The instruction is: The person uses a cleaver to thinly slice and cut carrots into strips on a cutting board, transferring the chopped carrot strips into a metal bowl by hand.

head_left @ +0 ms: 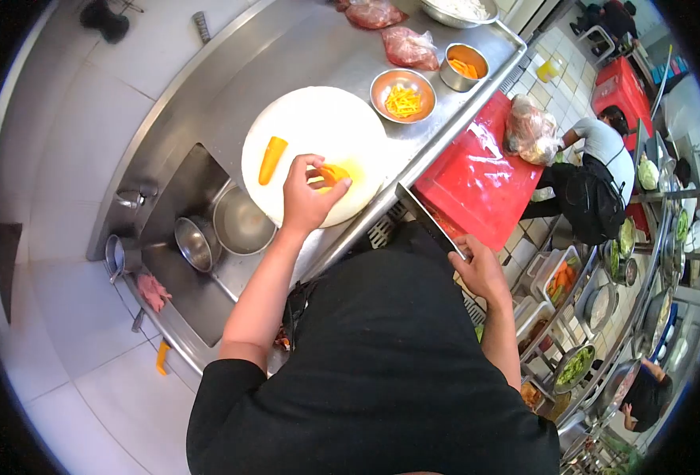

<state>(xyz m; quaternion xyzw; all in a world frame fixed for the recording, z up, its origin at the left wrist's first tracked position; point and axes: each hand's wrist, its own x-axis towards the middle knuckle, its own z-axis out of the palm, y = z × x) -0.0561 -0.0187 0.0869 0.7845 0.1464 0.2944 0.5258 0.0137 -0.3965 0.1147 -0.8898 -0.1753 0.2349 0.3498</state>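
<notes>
My left hand is over the round white cutting board, its fingers closed around some cut orange carrot. A longer peeled piece of carrot lies on the board to the left of that hand. My right hand grips the handle of a kitchen knife, away from the board and beyond the counter's edge. The blade points up and to the left. Beyond the board stand a metal bowl of carrot strips and a smaller steel container with carrot pieces.
Left of the board is a sink with metal pans. Bags of meat lie at the counter's far end. A red container stands right of the counter, a plastic bag on it. Another person bends nearby; shelves of food line the right.
</notes>
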